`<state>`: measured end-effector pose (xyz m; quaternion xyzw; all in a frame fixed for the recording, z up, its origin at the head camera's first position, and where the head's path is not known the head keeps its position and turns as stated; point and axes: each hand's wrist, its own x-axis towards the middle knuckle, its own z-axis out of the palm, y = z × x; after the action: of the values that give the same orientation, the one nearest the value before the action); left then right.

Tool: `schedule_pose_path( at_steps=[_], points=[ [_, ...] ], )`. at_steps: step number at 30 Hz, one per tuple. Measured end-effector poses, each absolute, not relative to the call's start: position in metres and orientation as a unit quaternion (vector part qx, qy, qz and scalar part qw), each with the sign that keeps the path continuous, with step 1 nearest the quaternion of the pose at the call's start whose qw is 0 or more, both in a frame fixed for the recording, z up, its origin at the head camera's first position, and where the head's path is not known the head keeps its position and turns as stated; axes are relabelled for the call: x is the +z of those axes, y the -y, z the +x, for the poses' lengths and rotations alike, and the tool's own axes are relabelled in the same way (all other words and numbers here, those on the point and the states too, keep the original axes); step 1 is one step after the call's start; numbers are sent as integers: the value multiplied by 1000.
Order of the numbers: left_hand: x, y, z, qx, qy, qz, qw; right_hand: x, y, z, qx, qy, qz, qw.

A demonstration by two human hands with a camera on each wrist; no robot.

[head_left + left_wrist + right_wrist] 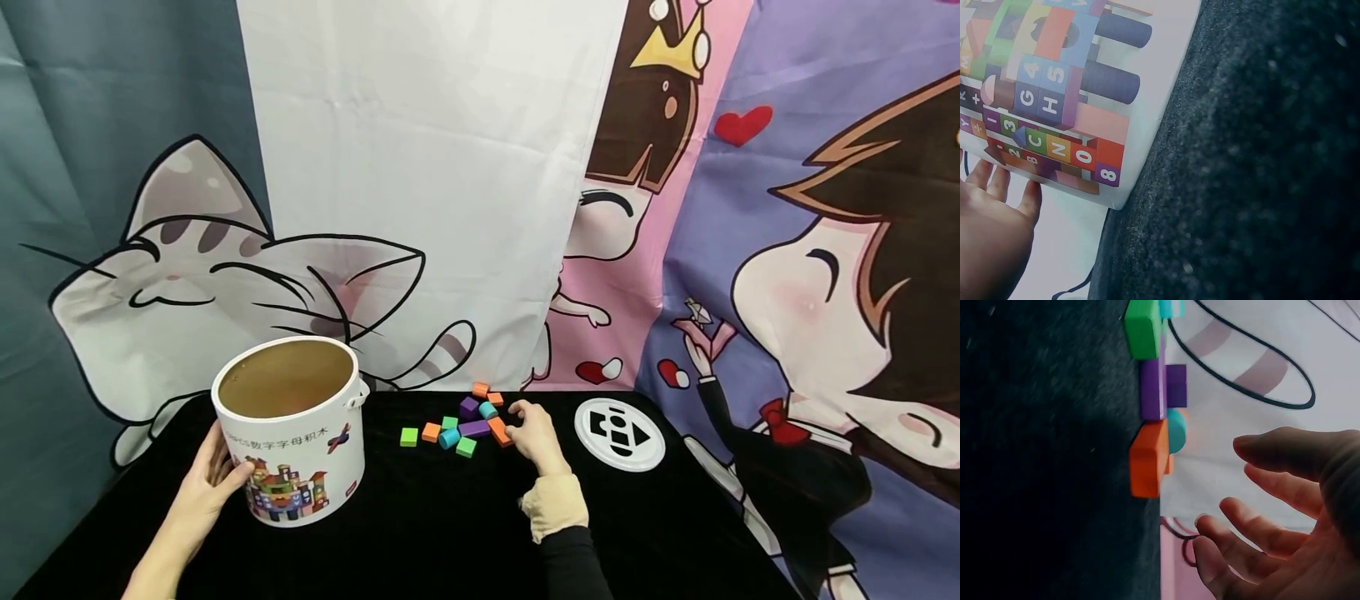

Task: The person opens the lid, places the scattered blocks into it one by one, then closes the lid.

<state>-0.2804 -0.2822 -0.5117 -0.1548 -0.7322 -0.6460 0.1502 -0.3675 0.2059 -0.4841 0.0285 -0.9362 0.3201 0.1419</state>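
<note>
Right of centre in the head frame, the right hand (536, 433) is reaching just beside an orange, oblong, smooth-faced block (500, 432), its grip spread and holding nothing. The block is lying on the black cloth-covered desk (427, 550), its long axis running from upper left to lower right; it is looking light, stiff and sturdy, best pinched across its narrow sides at mid-length. At lower left, the left hand (213, 475) is gripping a white cylindrical printed bucket (300, 446), probably light, its mouth facing upward.
</note>
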Motion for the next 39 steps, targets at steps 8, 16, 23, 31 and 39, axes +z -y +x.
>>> schedule_pose_path(
  at_steps=[8,16,23,31,39],
  points=[
    [-513,281,-280,-631,746,-150,149,-494,-213,-372,312,940,16,141],
    [-514,283,-279,-639,737,-154,153,-503,-207,-378,317,943,30,100],
    [-513,284,-278,-630,748,-145,150,-506,-204,-379,310,946,27,87],
    [-511,283,-277,-626,751,-146,148,-508,-203,-382,286,954,29,89],
    [-513,284,-279,-636,742,-150,148,-505,-204,-380,279,955,9,100]
  ],
)
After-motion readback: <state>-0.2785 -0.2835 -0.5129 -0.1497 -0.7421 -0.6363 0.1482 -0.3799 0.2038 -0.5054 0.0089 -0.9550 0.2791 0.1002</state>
